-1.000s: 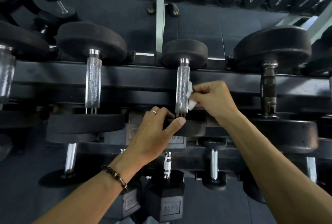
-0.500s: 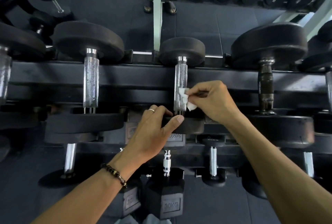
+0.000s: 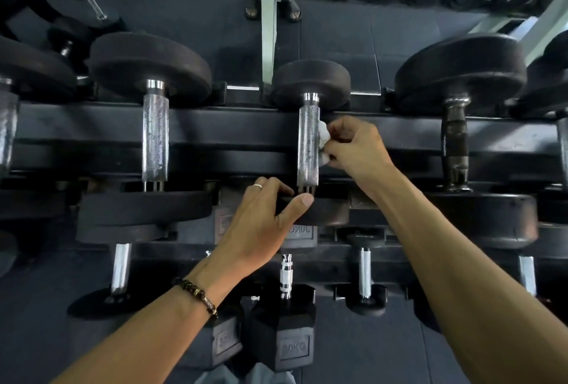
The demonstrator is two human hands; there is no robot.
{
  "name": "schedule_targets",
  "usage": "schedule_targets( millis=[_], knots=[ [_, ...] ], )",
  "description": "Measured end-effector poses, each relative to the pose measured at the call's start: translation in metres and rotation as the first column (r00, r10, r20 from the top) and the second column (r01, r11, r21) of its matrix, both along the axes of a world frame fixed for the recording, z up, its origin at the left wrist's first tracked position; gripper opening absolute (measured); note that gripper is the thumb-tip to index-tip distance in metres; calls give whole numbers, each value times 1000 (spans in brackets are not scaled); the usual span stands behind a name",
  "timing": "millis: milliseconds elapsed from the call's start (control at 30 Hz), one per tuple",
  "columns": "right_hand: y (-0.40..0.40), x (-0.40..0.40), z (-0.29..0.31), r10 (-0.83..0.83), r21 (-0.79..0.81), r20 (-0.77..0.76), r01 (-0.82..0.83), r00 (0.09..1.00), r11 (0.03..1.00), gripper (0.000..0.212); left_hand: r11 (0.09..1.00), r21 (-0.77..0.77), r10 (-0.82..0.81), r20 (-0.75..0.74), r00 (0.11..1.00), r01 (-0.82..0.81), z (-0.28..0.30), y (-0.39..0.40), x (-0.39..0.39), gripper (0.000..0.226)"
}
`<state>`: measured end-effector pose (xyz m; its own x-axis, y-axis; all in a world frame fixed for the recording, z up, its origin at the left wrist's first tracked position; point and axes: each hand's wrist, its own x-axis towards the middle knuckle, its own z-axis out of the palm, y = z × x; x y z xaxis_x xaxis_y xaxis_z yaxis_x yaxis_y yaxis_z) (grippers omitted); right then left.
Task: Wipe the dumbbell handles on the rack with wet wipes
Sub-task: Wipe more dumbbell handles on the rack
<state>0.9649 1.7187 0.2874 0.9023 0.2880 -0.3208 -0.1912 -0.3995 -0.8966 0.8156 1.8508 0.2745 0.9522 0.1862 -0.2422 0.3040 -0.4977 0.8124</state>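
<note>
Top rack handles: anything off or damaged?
One stands out: the dark handle on the dumbbell at right looks worn and blotchy, unlike the bright knurled handle that the right hand is wiping with the wet wipe. Nothing spilled or askew.

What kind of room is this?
Most likely a gym's weights area: a tiered rack of round-headed dumbbells, hex dumbbells marked 30KG lower down, and dark rubber floor tiles.

Two hands (image 3: 258,223), one white wipe (image 3: 323,137), one wrist bracelet (image 3: 199,294), one ring (image 3: 257,186).
</note>
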Motion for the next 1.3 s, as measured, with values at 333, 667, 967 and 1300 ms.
schedule_targets(
  millis=[333,667,967,1300],
  knots=[
    [23,24,14,-49,278,-360,157,932,948,21,999,36,-20,-6,1000,20,1,0,1,45],
    [23,26,4,76,504,-439,175,895,846,28,998,49,-31,-35,999,33,6,-1,1,48],
    [2,17,3,286,418,-455,-81,843,905,21,998,42,-46,-47,998,48,5,1,2,44],
    [-8,11,-4,266,309,-575,-96,774,946,74,998,31,-52,-51,997,54,5,1,2,55]
  ],
)
